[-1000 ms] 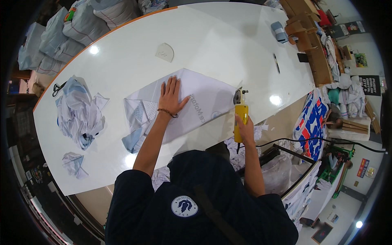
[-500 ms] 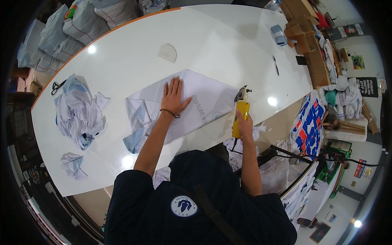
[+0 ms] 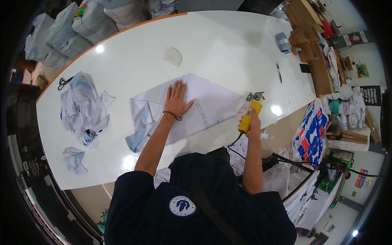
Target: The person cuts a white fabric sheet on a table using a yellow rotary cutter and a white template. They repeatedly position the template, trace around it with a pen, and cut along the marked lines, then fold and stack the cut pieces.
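Note:
My left hand [image 3: 176, 103] lies flat, fingers stretched out, on a folded white fabric piece [image 3: 212, 96] with grey lettering and light blue patterned parts at its left end. In my right hand [image 3: 254, 122] is a yellow handheld electric fabric cutter [image 3: 248, 118], gripped around its body. Its round metal cutting head [image 3: 256, 96] sits just beyond the fabric's right tip, apart from it. A black cord hangs from the cutter's lower end. Beyond the fabric, a small pale template with one rounded edge [image 3: 173, 56] lies on the white table [image 3: 134, 53].
A crumpled heap of white and blue fabric [image 3: 83, 110] lies on the left, with black scissors [image 3: 63, 83] beside it and a smaller scrap [image 3: 74, 160] nearer. At far right are a folded blue bundle [image 3: 283, 43], a pen [image 3: 279, 73] and cardboard boxes [image 3: 320, 73]. Stuffed sacks [image 3: 94, 22] stand behind.
My right hand has drawn the cutter rightward, away from the fabric's right tip, and tilted it. My left hand stays flat on the fabric. The whole view has shifted slightly.

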Tool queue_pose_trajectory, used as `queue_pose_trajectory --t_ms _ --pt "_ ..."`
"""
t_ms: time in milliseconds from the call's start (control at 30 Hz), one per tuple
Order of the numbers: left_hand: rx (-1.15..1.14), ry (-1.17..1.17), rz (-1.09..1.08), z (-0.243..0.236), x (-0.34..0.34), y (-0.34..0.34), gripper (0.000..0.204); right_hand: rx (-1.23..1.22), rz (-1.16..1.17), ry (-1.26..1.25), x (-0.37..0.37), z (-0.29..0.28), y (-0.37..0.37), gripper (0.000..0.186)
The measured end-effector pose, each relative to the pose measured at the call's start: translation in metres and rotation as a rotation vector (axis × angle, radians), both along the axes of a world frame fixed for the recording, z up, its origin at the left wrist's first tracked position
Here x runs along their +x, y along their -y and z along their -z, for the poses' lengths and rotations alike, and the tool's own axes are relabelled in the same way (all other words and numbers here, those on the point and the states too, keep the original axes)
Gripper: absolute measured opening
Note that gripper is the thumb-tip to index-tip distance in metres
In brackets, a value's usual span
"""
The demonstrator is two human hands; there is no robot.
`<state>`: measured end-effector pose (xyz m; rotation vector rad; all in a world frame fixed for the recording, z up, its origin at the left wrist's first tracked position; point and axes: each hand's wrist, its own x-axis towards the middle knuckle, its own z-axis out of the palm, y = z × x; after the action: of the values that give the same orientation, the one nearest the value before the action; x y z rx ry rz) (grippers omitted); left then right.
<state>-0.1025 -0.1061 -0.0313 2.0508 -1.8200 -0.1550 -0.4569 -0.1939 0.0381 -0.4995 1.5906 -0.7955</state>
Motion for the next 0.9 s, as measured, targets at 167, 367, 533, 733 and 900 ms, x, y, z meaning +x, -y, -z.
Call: queue_pose_trajectory --t_ms 167,367,533,733,900 --pt "0.086 0.033 -0.263 -0.013 -0.001 -0.037 0.095 0.112 -0.165 0.152 -0.056 0.000 0.043 0.057" --pt "0.234 0.024 -0.622 -0.024 -0.024 -0.115 0.086 0.147 -0.413 0.003 -0.112 0.000 0.091 0.044" --pt "0.228 -0.190 -0.682 -0.031 -0.027 -0.139 0.050 0.063 -0.561 -0.110 -0.115 -0.004 0.148 0.048" --pt "-0.333 -0.162 -1.060 -0.033 0.057 -0.212 0.017 -0.338 -0.659 -0.427 -0.134 0.040 0.230 0.049" --pt "-0.426 0.409 -1.381 -0.131 0.199 -0.348 0.012 -0.615 -0.600 -0.680 -0.123 0.060 0.261 0.057"
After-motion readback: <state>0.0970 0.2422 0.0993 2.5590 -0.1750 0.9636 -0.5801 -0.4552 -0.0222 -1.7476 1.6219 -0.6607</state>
